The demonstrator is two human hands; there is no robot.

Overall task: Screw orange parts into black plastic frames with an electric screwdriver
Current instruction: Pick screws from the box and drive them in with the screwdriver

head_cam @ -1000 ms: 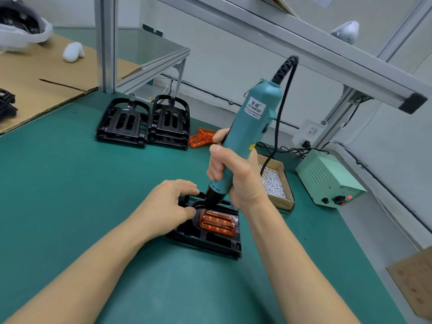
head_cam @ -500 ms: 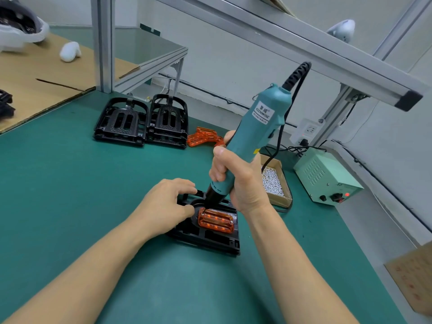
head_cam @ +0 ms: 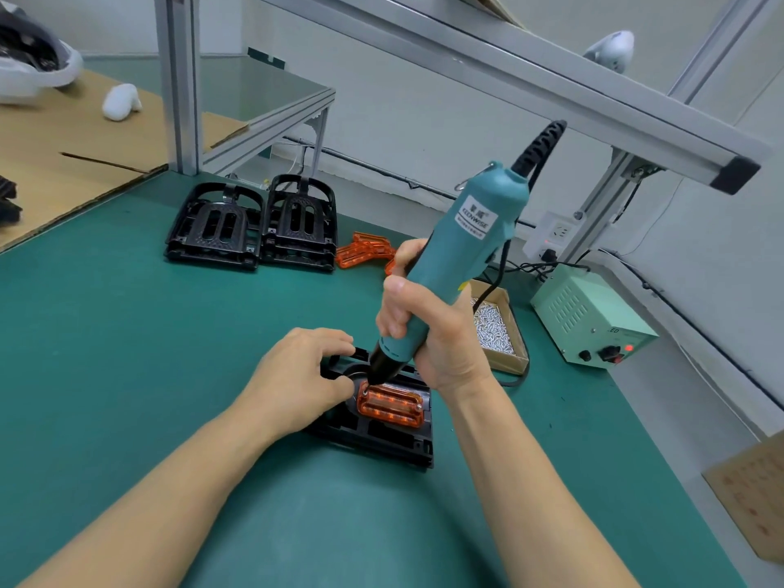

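On the green-matted bench (head_cam: 127, 354) a black plastic frame (head_cam: 382, 439) lies flat just in front of the person, and a ribbed, translucent orange plastic part (head_cam: 391, 404) is seated in its upper recess. The teal electric screwdriver with a coiled black cord (head_cam: 449, 269) is gripped around its barrel by the right hand (head_cam: 428, 328), tilted, with its black nose brought down onto the far left corner of the orange part; a screw head can be made out at the far right corner, so that fastening is judged to be done and the left one to be in hand. The frame is steadied at its left edge by the left hand (head_cam: 303, 375), whose fingers are curled over the rim and pinch it. Whether further screws are needed along the near edge cannot be told. Much of the task is judged to be left: two stacks of black plastic frames (head_cam: 254, 224) are set well apart at the back of the bench, and a small heap of loose orange parts (head_cam: 365, 250) lies just beside them. A shallow open cardboard box (head_cam: 515, 350), right of the right hand, is filled with small silver screws (head_cam: 492, 328). A pale green power supply box (head_cam: 589, 316), its red lamp lit, is placed farther right.
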